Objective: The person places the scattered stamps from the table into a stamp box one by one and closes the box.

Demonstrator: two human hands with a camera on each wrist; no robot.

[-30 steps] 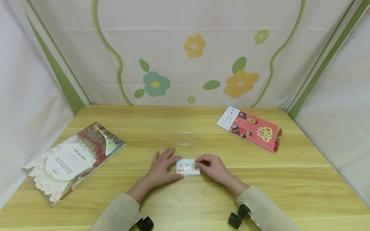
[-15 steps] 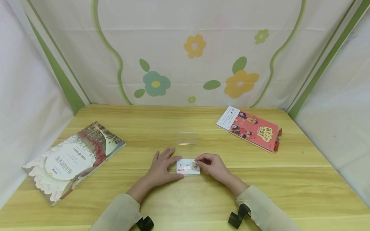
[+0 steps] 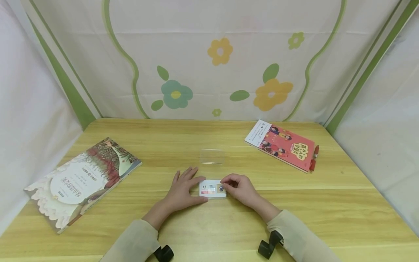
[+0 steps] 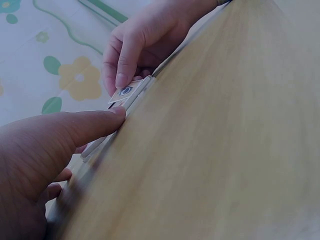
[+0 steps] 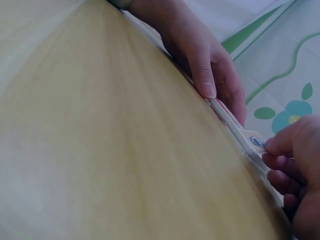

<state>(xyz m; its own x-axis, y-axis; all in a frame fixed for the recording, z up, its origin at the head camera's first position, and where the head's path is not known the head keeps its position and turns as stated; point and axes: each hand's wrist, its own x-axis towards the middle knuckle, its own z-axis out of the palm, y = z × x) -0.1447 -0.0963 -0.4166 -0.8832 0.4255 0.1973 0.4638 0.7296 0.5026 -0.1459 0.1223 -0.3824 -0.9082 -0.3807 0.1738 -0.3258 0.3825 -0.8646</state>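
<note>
A flat white card-like piece (image 3: 205,184), printed with a reddish strip, lies in a shallow clear plastic case on the table. My left hand (image 3: 182,192) holds the case at its left end, thumb on the near edge and index finger on the far edge. Over the right end, my right hand (image 3: 241,189) pinches a small square tan-edged piece with a dark blue round emblem (image 5: 256,142) between thumb and index finger. That square stands slightly tilted up in the left wrist view, where the left thumb (image 4: 107,121) presses the case's near side. The square's underside is hidden.
Just beyond the case lies a clear plastic lid (image 3: 212,156). A large illustrated book (image 3: 80,182) rests at the left of the wooden table (image 3: 209,229). At the back right are a red book (image 3: 283,145) and a red pen (image 3: 314,158). A flowered curtain hangs behind.
The small square piece has tilted and shifted very slightly in the right hand's pinch. Both hands and the case have otherwise stayed in place.
</note>
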